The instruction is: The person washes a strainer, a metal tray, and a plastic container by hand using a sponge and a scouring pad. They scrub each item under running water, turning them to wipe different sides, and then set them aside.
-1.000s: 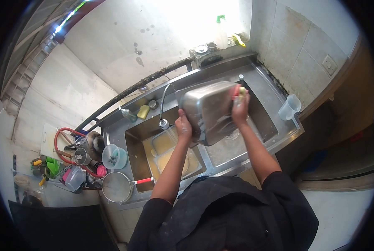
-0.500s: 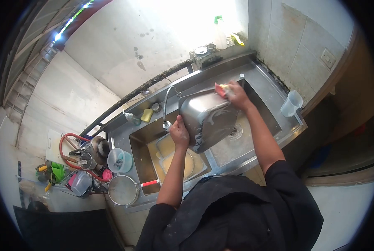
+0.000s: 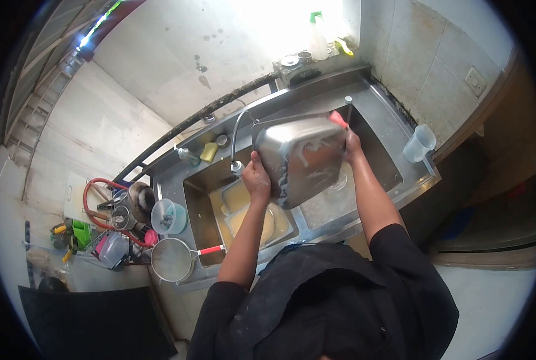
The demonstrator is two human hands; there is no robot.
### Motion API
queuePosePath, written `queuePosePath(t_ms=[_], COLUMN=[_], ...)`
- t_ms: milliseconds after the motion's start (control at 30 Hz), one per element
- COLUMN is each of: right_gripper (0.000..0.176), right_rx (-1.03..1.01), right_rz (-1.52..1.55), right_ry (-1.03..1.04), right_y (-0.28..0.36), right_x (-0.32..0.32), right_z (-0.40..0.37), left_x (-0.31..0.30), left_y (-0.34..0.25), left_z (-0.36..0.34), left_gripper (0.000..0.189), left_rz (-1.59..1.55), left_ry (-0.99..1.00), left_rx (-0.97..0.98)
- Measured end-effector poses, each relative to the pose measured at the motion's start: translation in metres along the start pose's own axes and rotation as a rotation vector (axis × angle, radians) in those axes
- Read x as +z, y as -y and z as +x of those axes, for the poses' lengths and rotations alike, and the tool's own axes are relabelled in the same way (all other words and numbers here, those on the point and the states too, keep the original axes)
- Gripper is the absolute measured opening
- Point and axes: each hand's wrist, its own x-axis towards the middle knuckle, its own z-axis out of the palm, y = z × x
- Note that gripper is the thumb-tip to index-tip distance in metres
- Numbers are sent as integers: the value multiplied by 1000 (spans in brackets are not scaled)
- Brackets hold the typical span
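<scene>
A rectangular stainless-steel pan (image 3: 307, 159) is held tilted above the double sink, with streaks of suds on its surface. My left hand (image 3: 256, 178) grips its left edge, thumb up. At the opposite side, my right hand (image 3: 352, 146) is closed against the rim with a pink sponge (image 3: 338, 119) sticking out above it; most of those fingers are hidden. Just left of the pan hangs the white head of a flexible faucet (image 3: 237, 167). In the left basin, trays (image 3: 289, 223) lie in cloudy yellowish water. A drain (image 3: 340, 182) shows in the right basin.
A strainer with a red handle (image 3: 172, 260) and a tub (image 3: 168, 217) stand by the sink's left end. Behind are a yellow sponge (image 3: 208, 152) and a pump bottle (image 3: 187, 156). A plastic jug (image 3: 420, 143) sits on the right edge. A spray bottle (image 3: 318, 39) stands on the ledge.
My right hand has come down from the pan's upper edge to its right side, bringing the sponge along. The pan has turned slightly, and my left hand keeps its grip.
</scene>
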Motion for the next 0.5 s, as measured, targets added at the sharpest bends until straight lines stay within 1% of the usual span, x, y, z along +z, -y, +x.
queuePosePath(t_ms=[33, 100, 133, 167, 200, 233, 267, 333, 400, 433, 467, 500], right_gripper=[39, 42, 42, 41, 40, 40, 39, 38, 36, 35, 35, 35], right_rx=[12, 140, 155, 65, 2, 75, 139, 241, 324, 359, 511, 594], right_rz=[5, -93, -105, 98, 296, 267, 303, 388, 393, 351, 487, 560], right_ry=[0, -253, -238, -228, -214, -190, -137, -31, -46, -102, 113, 224], right_y=[-12, -30, -38, -50, -68, -87, -101, -110, -129, -142, -136, -122], right_x=[-3, 3, 1, -12, -16, -9, 5, 36, 9, -27, -33, -27], right_z=[-14, -44, -46, -37, -33, -40, -51, -66, -65, -54, -67, -83], left_x=[4, 10, 17, 25, 36, 44, 47, 91, 93, 95, 95, 92], left_y=[10, 2, 0, 1, 5, 13, 12, 23, -9, -6, -1, -3], left_z=[0, -1, 0, 0, -1, -6, -14, -26, -27, -18, -13, -11], left_gripper=[71, 71, 69, 68, 65, 62, 53, 43, 42, 43, 43, 43], left_rz=[-32, 9, -55, -118, -112, -86, 66, -192, -254, -165, -74, -65], left_ry=[-37, -79, -103, -146, -159, -174, -41, -173, -138, -91, -38, -66], left_rx=[-65, -42, 7, 48, 140, 223, 73, 229, 234, 261, 276, 267])
